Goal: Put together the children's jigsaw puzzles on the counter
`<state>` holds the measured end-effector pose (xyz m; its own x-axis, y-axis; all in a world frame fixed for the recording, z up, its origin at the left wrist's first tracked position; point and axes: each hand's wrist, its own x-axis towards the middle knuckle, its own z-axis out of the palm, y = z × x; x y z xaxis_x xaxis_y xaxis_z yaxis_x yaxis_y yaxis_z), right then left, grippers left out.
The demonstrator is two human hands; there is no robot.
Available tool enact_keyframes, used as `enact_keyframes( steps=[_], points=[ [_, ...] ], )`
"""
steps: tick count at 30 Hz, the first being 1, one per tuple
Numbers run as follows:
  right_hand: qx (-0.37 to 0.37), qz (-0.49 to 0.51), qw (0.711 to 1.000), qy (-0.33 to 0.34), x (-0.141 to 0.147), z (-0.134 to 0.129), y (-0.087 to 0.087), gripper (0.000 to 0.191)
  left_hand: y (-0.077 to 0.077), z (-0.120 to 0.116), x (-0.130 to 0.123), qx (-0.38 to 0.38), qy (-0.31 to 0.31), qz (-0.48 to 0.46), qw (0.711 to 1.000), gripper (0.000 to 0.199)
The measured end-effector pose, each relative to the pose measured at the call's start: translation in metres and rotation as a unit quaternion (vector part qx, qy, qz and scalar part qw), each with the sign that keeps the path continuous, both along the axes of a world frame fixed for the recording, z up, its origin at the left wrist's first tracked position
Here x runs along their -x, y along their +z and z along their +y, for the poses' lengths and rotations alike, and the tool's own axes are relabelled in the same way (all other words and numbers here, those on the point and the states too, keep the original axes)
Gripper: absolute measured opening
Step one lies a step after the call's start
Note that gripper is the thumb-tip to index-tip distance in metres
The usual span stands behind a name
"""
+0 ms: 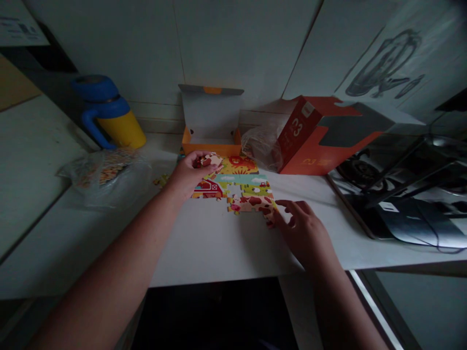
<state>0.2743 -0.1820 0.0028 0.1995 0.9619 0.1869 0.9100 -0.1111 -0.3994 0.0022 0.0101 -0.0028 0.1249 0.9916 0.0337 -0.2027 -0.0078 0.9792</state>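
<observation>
A partly joined jigsaw puzzle [251, 202] lies flat on the white table, showing a brown-spotted cow, a red barn and sheep on green. My left hand [192, 170] is closed around several loose puzzle pieces [213, 160], held just above the puzzle's left part. At the cow's rear, my right hand [301, 223] has its thumb and forefinger on the edge of a puzzle piece [270, 219] with brown patches. That piece lies against the cow section; whether it is locked in cannot be seen. Beyond the barn lies a yellow section with a lion [241, 164].
An open orange box [211, 147] stands behind the puzzle, with a crumpled clear bag [262, 146] beside it. To the right are a larger orange carton [310, 141] and a black stove [397, 214]. A blue-yellow jug [116, 116] and a bag of sticks [105, 175] stand left.
</observation>
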Motion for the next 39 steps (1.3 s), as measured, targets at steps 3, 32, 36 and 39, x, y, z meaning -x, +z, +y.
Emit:
enact_keyframes(
  steps=[3,32,36,39],
  points=[
    [-0.003,-0.029,0.997,0.066,0.002,-0.001,-0.003,0.033,-0.003,0.002,0.0,0.001,-0.003,-0.008,1.0,0.05],
    [0.067,0.369,0.926,0.038,0.054,0.078,0.026,0.041,0.0,-0.019,-0.012,-0.139,-0.213,0.143,0.956,0.056],
    [0.076,0.463,0.883,0.005,0.045,0.066,0.024,0.048,0.0,-0.017,-0.01,-0.113,-0.174,0.135,0.969,0.049],
    [0.05,0.517,0.855,0.016,0.031,0.06,0.017,0.052,0.002,-0.016,-0.009,-0.096,-0.123,0.138,0.978,0.048]
  ],
)
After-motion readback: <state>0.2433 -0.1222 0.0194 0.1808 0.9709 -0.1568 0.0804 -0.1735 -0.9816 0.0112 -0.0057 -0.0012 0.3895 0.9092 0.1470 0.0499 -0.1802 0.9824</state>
